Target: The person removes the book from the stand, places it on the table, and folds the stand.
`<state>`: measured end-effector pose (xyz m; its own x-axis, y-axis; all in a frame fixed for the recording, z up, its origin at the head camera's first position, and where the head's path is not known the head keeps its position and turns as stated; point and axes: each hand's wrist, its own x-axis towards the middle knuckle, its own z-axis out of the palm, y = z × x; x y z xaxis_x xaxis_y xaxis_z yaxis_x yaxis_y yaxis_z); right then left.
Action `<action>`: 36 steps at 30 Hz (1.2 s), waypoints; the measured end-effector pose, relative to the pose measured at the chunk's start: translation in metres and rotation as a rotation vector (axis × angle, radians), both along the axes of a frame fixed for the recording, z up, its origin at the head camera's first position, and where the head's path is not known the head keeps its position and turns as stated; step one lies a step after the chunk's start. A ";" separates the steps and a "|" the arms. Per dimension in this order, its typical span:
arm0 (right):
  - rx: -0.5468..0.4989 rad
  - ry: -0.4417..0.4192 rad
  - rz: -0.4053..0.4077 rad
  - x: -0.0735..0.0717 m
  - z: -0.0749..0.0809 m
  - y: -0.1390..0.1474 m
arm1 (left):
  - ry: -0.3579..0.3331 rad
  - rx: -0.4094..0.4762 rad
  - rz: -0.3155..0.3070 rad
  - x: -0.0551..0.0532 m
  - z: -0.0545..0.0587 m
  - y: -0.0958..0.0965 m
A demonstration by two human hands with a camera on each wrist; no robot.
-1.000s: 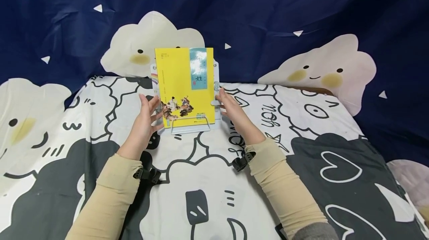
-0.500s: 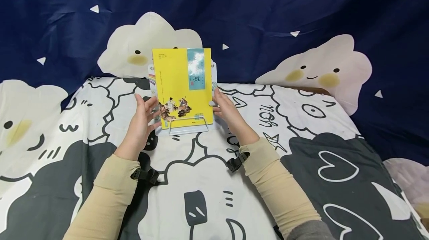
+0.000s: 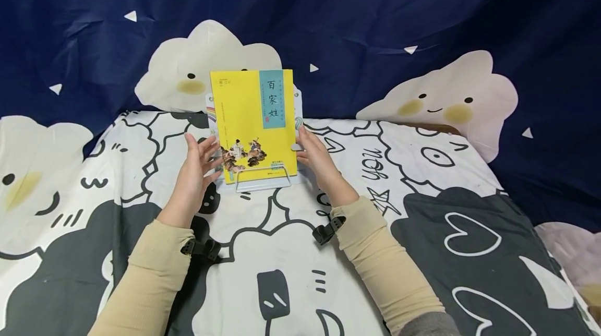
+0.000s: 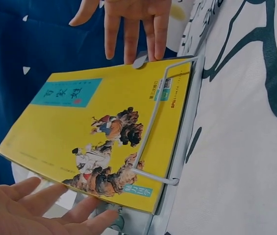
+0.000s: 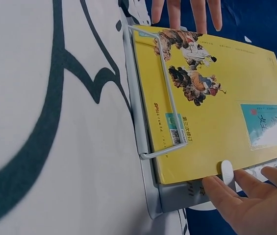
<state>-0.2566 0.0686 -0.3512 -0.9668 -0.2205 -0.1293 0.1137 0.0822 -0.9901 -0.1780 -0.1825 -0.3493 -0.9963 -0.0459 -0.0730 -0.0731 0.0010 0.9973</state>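
Observation:
A yellow book (image 3: 244,127) with a blue title label and a painted group of figures leans upright on a pale book stand (image 3: 298,104). Across its lower cover runs the stand's white wire holder (image 5: 170,93). My left hand (image 3: 190,174) is at the book's left edge, fingers spread and nearly straight, fingertips right by the cover. On the opposite side, my right hand (image 3: 321,161) has its extended fingers at the right edge, partly behind the book. Beside those fingers, a small grey-white tab (image 5: 227,172) overlaps the book's edge. Most of the stand's back panel is hidden by the book.
The stand rests on a black-and-white cartoon-print cloth (image 3: 291,252), which spreads toward me and to both sides. Behind it hangs a dark blue curtain (image 3: 357,7) with cloud faces and white triangles. A black strap camera sits at each wrist.
The head view shifts slightly, carrying the scene a little left. Glare has left the blue label, so its large characters now show. Both hands stay beside the book.

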 end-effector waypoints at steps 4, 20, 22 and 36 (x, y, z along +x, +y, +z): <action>-0.007 0.001 -0.013 0.001 0.000 -0.001 | 0.008 0.000 0.013 0.000 0.000 0.000; -0.086 0.000 -0.036 0.004 -0.007 -0.004 | -0.026 0.011 0.139 -0.001 -0.006 0.006; -0.091 -0.007 -0.044 0.004 -0.009 -0.005 | -0.031 0.024 0.162 -0.002 -0.008 0.006; -0.086 0.096 0.010 0.012 -0.021 -0.006 | 0.014 -0.046 0.129 -0.007 -0.023 0.008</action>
<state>-0.2448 0.0623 -0.3720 -0.9715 -0.2365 -0.0164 0.0175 -0.0027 -0.9998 -0.1852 -0.1745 -0.3723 -0.9828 -0.1767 -0.0544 -0.0622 0.0385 0.9973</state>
